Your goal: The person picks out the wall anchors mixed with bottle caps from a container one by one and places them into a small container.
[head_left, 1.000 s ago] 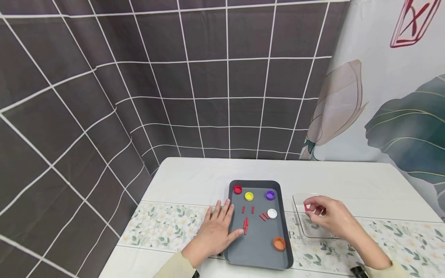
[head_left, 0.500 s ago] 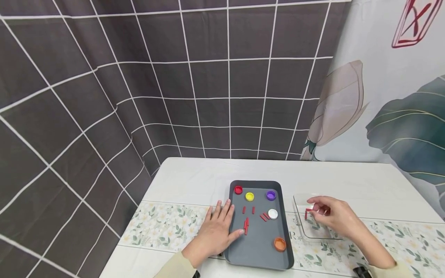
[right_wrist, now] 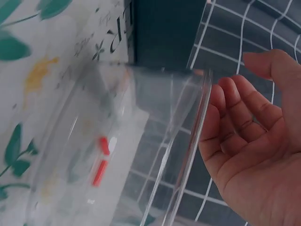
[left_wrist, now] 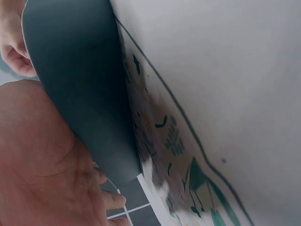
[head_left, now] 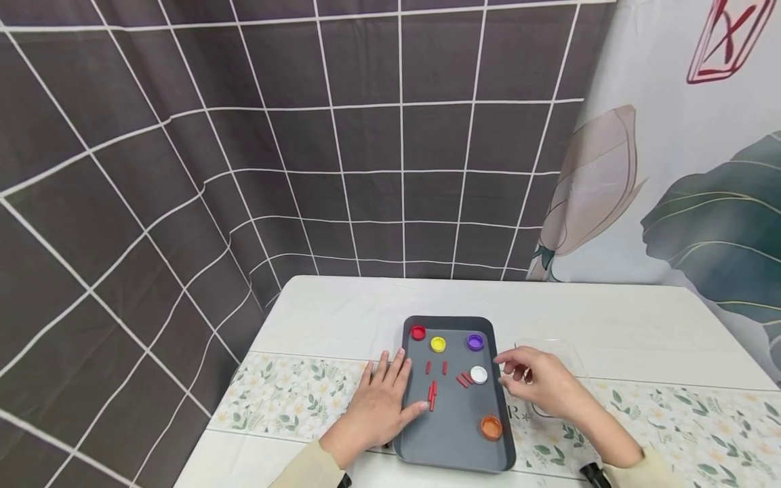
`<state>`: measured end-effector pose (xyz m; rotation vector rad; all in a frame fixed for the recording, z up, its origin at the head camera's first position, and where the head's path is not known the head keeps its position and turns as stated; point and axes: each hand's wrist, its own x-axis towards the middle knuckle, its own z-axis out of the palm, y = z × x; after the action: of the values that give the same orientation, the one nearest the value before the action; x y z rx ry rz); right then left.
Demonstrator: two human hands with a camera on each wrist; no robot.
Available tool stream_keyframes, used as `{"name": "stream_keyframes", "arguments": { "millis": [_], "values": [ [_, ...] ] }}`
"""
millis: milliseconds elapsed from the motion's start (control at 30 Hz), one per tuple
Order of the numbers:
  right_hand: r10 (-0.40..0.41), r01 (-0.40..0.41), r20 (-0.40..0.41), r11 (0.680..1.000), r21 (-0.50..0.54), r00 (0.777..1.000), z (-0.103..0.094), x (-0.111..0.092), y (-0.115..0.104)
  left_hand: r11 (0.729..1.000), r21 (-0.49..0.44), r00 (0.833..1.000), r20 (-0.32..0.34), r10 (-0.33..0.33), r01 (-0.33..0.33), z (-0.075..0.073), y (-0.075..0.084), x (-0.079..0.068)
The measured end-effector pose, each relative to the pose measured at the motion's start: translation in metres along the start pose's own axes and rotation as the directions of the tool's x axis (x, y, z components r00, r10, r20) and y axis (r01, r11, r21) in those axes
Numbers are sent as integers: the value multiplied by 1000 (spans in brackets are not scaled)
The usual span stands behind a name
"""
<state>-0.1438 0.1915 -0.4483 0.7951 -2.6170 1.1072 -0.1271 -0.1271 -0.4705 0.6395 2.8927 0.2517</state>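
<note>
My left hand (head_left: 378, 410) rests with spread fingers on the left edge of a dark grey tray (head_left: 454, 434); its palm shows in the left wrist view. Several short red sticks (head_left: 432, 400) lie in that tray, two of them beside a white round cap (head_left: 478, 375). Just off the tray's right edge hovers my right hand (head_left: 543, 383), fingers loosely bent with a gap between thumb and forefinger and nothing held. Below it is a clear plastic box (right_wrist: 204, 103), partly hidden in the head view. Two red pieces (right_wrist: 99, 172) show inside the box.
Red (head_left: 417, 333), yellow (head_left: 438, 345), purple (head_left: 475, 342) and orange (head_left: 491, 428) round caps sit in the tray. A white cloth with a floral band (head_left: 287, 393) covers the table. A dark gridded curtain (head_left: 366, 135) hangs behind.
My right hand held a red stick over the clear box, let it go there, and has moved left to the tray's right edge with nothing in it. My left hand has stayed put.
</note>
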Motion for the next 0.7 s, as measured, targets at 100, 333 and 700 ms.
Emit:
{"name": "stream_keyframes", "arguments": {
  "millis": [100, 333, 700],
  "values": [
    [-20, 21, 59, 1000, -2, 998, 3, 7, -3, 1000, -1, 1000, -3, -2, 2, 1, -1, 0],
    [-33, 45, 218, 998, -50, 975, 8, 21, -5, 1000, -18, 1000, -12, 13, -13, 1, -1, 1],
    [-92, 145, 382, 983, -113, 919, 27, 39, -3, 1000, 2, 1000, -8, 1, -1, -1, 0, 0]
  ]
}}
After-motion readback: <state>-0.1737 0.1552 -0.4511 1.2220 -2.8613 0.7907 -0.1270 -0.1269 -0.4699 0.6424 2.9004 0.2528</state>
